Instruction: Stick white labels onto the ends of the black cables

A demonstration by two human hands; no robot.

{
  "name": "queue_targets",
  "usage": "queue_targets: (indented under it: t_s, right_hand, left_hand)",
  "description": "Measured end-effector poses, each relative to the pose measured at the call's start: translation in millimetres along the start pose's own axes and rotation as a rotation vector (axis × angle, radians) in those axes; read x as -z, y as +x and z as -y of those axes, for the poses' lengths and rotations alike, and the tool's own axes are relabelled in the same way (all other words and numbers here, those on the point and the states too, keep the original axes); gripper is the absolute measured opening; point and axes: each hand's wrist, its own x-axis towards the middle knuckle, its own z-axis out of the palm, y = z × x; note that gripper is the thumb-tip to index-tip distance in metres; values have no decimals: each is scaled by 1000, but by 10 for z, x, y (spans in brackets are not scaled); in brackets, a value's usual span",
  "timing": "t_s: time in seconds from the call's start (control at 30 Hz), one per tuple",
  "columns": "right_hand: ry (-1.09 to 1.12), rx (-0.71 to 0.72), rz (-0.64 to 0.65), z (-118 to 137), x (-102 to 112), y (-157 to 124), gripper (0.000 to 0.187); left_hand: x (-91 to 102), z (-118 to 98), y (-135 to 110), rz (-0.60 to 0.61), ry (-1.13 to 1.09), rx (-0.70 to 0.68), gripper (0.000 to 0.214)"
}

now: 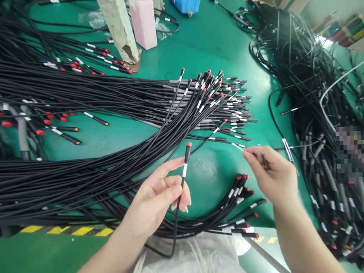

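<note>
1. A pink bottle stands upright on the green tabletop, its top cut off by the upper edge of the view.
2. Just left of it rises a cream post, its paint chipped, on a rusty foot.
3. A blue bin sits to the bottle's right, apart from it.
4. Crumpled clear plastic lies left of the post.
5. Cardboard boxes fill part of the upper right; near them are blurred red, green and yellow items.
6. A yellow-and-dark striped band borders green floor at lower left.
</note>
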Motion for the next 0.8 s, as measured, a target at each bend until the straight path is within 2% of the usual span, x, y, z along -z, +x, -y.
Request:
queue_targets:
  t_s: [0.2, 0.3, 0.4, 0.53, 0.67, 0.7, 0.73, 0.8]
  right_hand:
    - [-150, -310, -196, -668, 168, -202, 28]
    - [-280, -326, -230, -939, 229, -261, 43]
    - [-359, -291, -305, -1016, 274, -305, 54]
    - [-226, -281, -378, -752, 267, -361, 48]
    - [201, -133, -350, -218, 131, -440, 23]
    - [342, -72, -357, -71, 86, -464, 23]
    - [499, -20, -347, 73, 42, -488, 31]
    - [774, 52, -330, 334, -36, -536, 58]
  left_hand:
    - [-159, 12, -76, -32, -12, 28, 35]
    - [-219, 53, -130, -22, -14, 59, 37]
    - [-271, 95, -183, -3, -15, 70, 38]
    - [-350, 142, -229, -6, -24, 86, 38]
    - [-418, 199, -261, 4, -24, 109, 37]
    - [-432, 214, -269, 2, -18, 113, 37]
    - [-444, 229, -276, 0, -10, 115, 37]
    - [-467, 253, -289, -10, 3, 122, 37]
